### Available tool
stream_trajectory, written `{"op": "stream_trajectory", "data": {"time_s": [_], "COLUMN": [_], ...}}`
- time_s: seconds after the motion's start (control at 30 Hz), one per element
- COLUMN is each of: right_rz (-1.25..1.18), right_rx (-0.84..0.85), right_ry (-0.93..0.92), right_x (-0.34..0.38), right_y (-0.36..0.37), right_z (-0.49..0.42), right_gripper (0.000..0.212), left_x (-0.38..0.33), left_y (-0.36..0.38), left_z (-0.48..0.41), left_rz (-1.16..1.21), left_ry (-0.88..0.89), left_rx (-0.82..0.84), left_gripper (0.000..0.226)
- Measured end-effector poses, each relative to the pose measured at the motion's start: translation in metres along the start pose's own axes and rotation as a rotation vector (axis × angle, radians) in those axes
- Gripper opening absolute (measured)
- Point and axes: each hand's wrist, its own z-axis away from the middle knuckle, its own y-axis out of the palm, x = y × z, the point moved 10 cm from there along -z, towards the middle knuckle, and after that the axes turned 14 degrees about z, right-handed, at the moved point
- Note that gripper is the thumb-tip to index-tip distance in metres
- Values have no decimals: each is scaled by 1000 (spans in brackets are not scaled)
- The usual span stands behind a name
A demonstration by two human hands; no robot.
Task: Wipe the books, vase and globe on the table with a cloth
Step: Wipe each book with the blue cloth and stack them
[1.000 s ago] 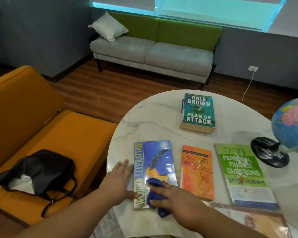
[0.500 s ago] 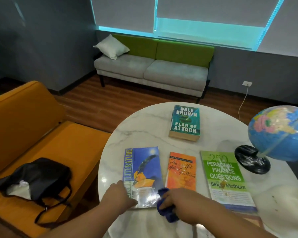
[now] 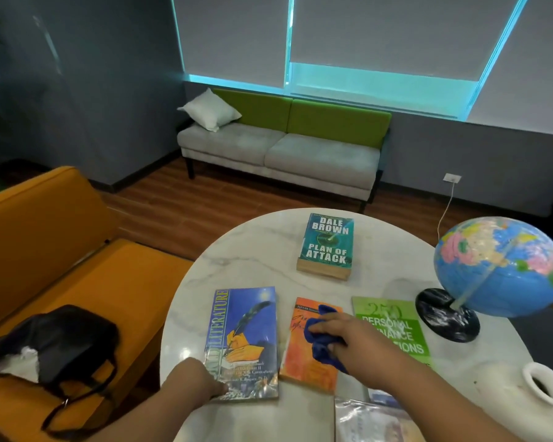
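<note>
Dark grey walls (image 3: 109,74) meet a wood-plank floor (image 3: 179,199), and teal light glows beneath grey roller blinds (image 3: 380,30) on the window. A grey sofa (image 3: 278,154) with a green backrest and a white cushion (image 3: 209,110) stands below it. An orange couch (image 3: 45,237) at left holds a black bag (image 3: 64,339).

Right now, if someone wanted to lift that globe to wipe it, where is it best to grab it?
Probably the globe is best gripped at the short neck above its black base, from the near side. The ball is wide and tilted, overhanging the base to the right.
</note>
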Motion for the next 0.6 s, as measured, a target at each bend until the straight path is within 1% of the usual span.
{"op": "stream_trajectory", "data": {"time_s": [0.1,0.17,0.2,0.27,0.37,0.4,0.47,0.5,0.57,0.6], "right_rz": [54,38,28,-3,-60,-138,-353,-423,-570,-700], "right_rx": [-9,-22,-32,-31,-28,-13,27,27,-7,-19], "right_ry": [63,79,94,126,146,182,253,297,383,431], "right_x": [-13,-17,-18,-21,-24,-26,-27,-31,-39,-43], "right_y": [-3,-5,-7,-6,-3,-2,4,6,10,14], "right_z": [3,4,5,6,5,6,8,8,10,11], "right_gripper": [43,42,42,42,41,41,44,46,46,41], "left_x": [-3,-2,-1,-1,1,0,0,-1,-6,-9], "left_y": [-1,1,2,5,16,16,13,8,-6,-16], "left_z": [2,-2,-5,-10,-10,-10,-12,-13,-15,-16], "left_rz": [-24,-34,-9,146,540,628,707,726,769,789], "left_ry": [-15,-30,-35,-30,-51,-45,-25,-9,43,81], "left_rx": [19,59,79,107,196,222,252,257,228,202], "left_gripper": [43,43,39,30,23,23,21,17,12,11]}}
